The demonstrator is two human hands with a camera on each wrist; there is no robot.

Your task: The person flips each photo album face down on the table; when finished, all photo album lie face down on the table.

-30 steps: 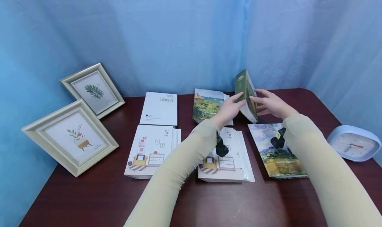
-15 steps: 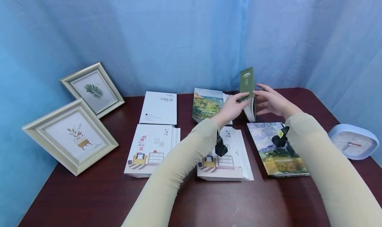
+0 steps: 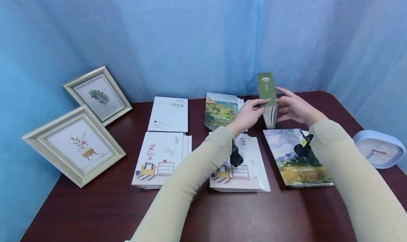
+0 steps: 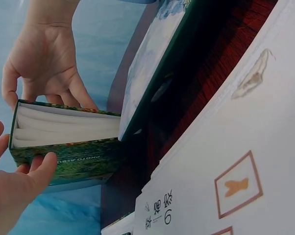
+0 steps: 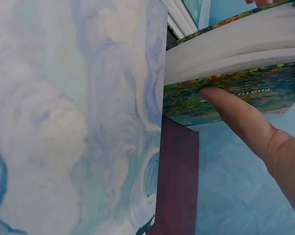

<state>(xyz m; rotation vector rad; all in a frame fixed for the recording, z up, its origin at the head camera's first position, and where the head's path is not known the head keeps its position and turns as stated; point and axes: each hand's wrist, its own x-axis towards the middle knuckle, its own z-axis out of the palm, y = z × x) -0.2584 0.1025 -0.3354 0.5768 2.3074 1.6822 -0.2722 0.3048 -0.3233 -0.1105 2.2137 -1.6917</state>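
A thick green photo album stands on its edge at the back right of the table, its spine facing up and its white pages showing at the near end. My left hand grips its left side, thumb and fingers near the spine's close end. On the opposite side, my right hand holds the album with fingers spread along the cover. The left wrist view shows both hands around the album, fingertips on the lettered cover. One digit of the right hand lies across the other patterned cover in the right wrist view.
A painted photo album lies just in front. To the left are a landscape album, a white book and two white albums with room drawings. Two picture frames lean at far left; a blue clock stands right.
The green album has turned from leaning over to more upright, its spine now facing me more squarely. It has shifted slightly right, and the right hand has moved right with it.
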